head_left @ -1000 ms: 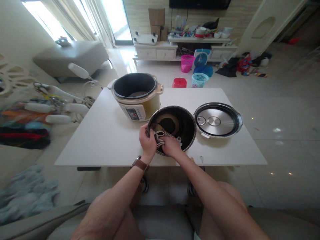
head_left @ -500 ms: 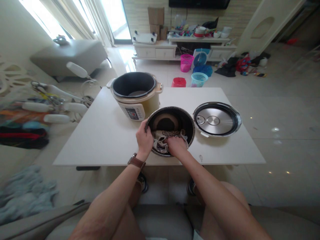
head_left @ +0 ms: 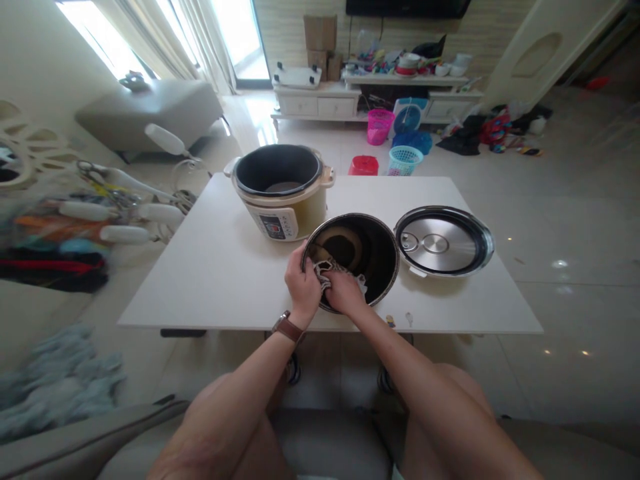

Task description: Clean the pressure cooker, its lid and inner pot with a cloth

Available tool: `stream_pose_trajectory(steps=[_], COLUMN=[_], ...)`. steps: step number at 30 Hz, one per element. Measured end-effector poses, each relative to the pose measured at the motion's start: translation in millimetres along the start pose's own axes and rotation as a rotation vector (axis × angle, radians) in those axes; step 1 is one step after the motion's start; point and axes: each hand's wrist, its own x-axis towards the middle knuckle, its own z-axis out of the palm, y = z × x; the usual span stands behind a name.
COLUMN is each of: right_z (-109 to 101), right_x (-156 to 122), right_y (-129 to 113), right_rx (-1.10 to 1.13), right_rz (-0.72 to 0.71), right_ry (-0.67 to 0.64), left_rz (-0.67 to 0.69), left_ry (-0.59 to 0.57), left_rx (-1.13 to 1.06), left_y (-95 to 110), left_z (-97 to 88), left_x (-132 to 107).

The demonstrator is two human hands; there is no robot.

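A dark inner pot (head_left: 373, 243) stands on the white table (head_left: 215, 273) near its front edge. My left hand (head_left: 304, 287) grips the pot's near-left rim. My right hand (head_left: 344, 293) is inside the pot, closed on a patterned cloth (head_left: 326, 268) pressed against the inner wall near the rim. A brown watch sits on my left wrist.
A beige cooker body (head_left: 280, 190) with a dark cavity stands behind the pot. Its round steel lid (head_left: 443, 241) lies inverted to the right. Off the table's left are scissors and white-handled tools (head_left: 115, 207). Coloured baskets (head_left: 403, 159) stand on the floor beyond.
My right hand has pulled the cloth from the pot's near floor up toward the near-left wall, bunching it smaller. The left hand has kept its grip on the rim.
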Motion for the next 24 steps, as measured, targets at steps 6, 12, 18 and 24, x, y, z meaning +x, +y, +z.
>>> stream_pose_trajectory(steps=[6,12,18,24], right_z=[-3.6,-14.0,-8.4,-0.7], right_x=[-7.7,-12.2,-12.7,-11.1], right_y=[18.8,19.8,17.3,25.0], right_rx=[-0.077,-0.218,-0.218,-0.186], right_rz=[-0.027,0.008,-0.033,-0.059], right_ry=[-0.037,-0.142,-0.071,-0.038], left_rz=[-0.054,-0.003,0.0,-0.029], left_ry=[-0.01,-0.031,-0.115,-0.081], left_rx=[0.008,0.066,0.023,-0.008], left_y=[2.7,2.4,0.5,2.2], left_z=[-1.6,-10.3,-12.3,-12.2], left_x=[12.1,28.7,29.3,19.7])
